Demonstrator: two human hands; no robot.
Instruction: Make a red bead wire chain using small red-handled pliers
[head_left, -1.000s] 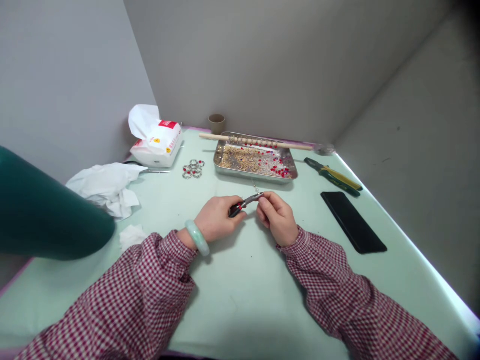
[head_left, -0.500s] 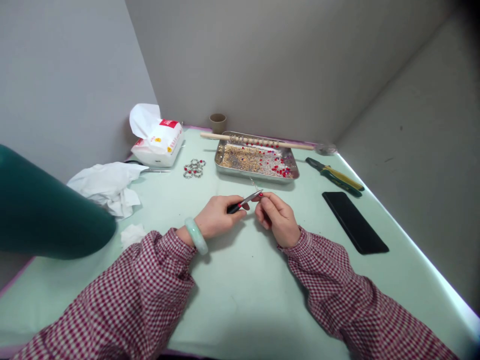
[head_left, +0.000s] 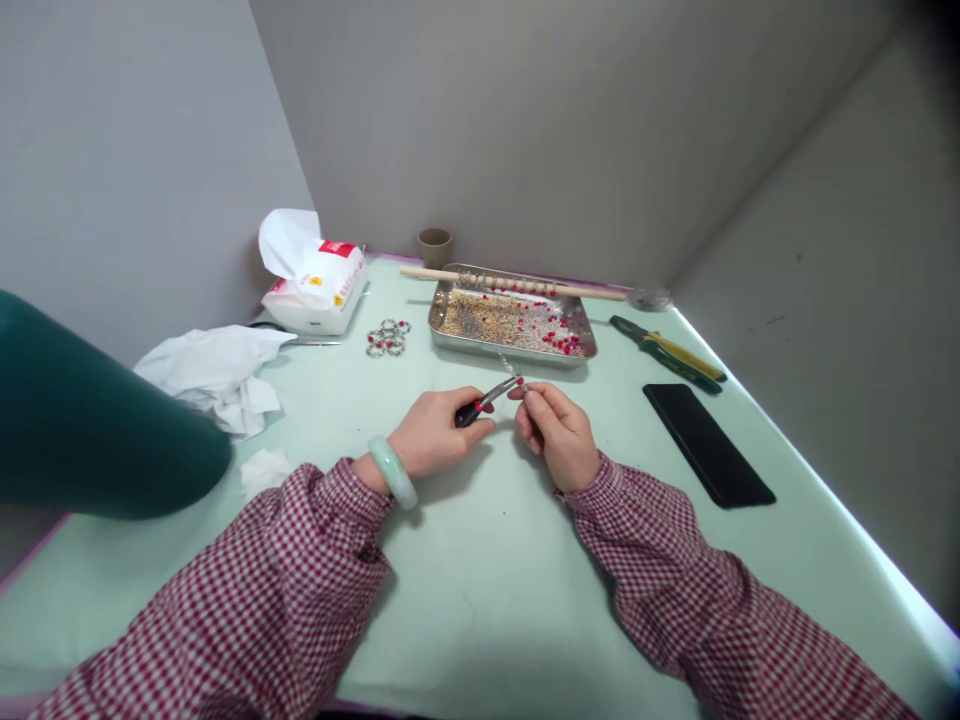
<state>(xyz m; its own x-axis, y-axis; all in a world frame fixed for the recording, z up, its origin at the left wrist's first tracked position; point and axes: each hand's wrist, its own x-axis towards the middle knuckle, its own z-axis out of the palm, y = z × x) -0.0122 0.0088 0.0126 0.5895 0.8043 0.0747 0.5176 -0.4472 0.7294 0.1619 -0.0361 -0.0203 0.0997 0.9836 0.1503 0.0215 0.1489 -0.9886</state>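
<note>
Closed around a small pair of pliers (head_left: 480, 401) with black and red grips is my left hand (head_left: 433, 430), a pale green bangle (head_left: 392, 471) on its wrist. The pliers' metal tips meet a small red bead (head_left: 520, 380) just beyond my fingertips. My right hand (head_left: 556, 430) pinches a thin beaded strand (head_left: 507, 366) by the red bead; part of the strand sticks out toward the tray, and the rest is hidden by the fingers. Past both hands stands a metal tray (head_left: 510, 350) with gold, clear and red beads.
A wooden stick (head_left: 435, 273) strung with rings lies across the tray. Beaded rings (head_left: 387, 340) lie to its left, near a tissue pack (head_left: 319, 285). Combination pliers (head_left: 667, 355) and a black phone (head_left: 709, 445) are at right; a dark green cylinder (head_left: 105, 420) looms at left.
The pliers' tips have shifted slightly left and up, and the red bead now shows more clearly at them. My right fingers have moved slightly. The other things stay put.
</note>
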